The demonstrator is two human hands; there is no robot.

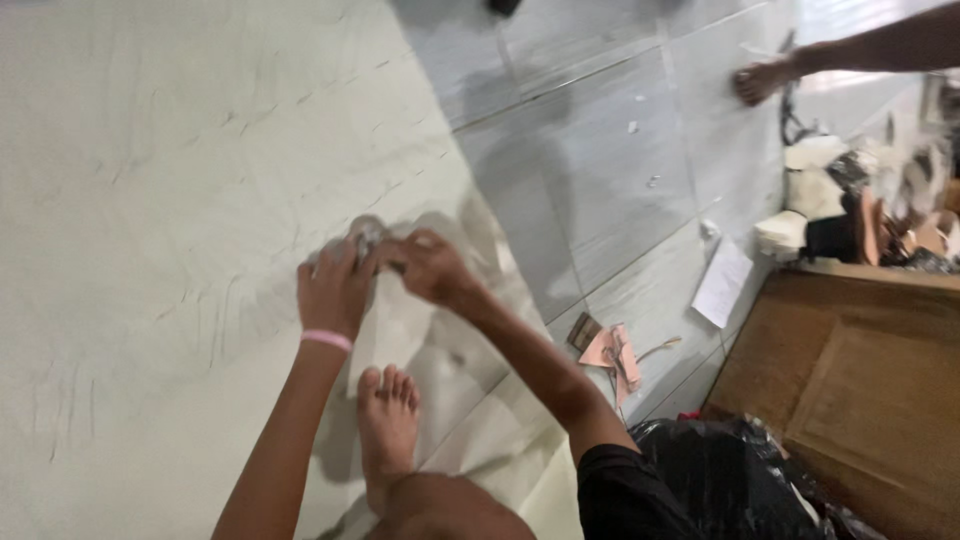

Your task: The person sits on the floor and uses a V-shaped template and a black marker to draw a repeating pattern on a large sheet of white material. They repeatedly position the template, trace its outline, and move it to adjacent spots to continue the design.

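While the view tilts hard, the biggest thing in it is a pale sheet (150, 200) spread over the floor, filling everything from nine o'clock to the centre; grey floor tiles (600, 150) take the twelve to two o'clock stretch; a brown wooden panel (860, 400) lies at four o'clock, with a black plastic bag (720, 470) beside it at five; a heap of shoe parts (860, 200) sits at three o'clock, and another person's foot (757, 80) shows at one o'clock, well apart from the work; a white paper (722, 282) and some pinkish scraps (612, 350) lie on the tiles between.

Nearer in, the person's own bare foot (388, 415) rests at six o'clock on a loose pale piece (420, 330) lying over the sheet; that piece runs lengthwise from the foot up toward the hands at the centre.

Both hands meet there on a small grey object (367, 230); it is too blurred to name. The left hand (335, 290), with a pink wristband (327, 340), is curled closed around it from below; the right hand (432, 268) pinches in from the three o'clock side, fingers closed at its edge. The object sits just above the left hand, at its twelve o'clock, so the left hand is nearer and carries it.
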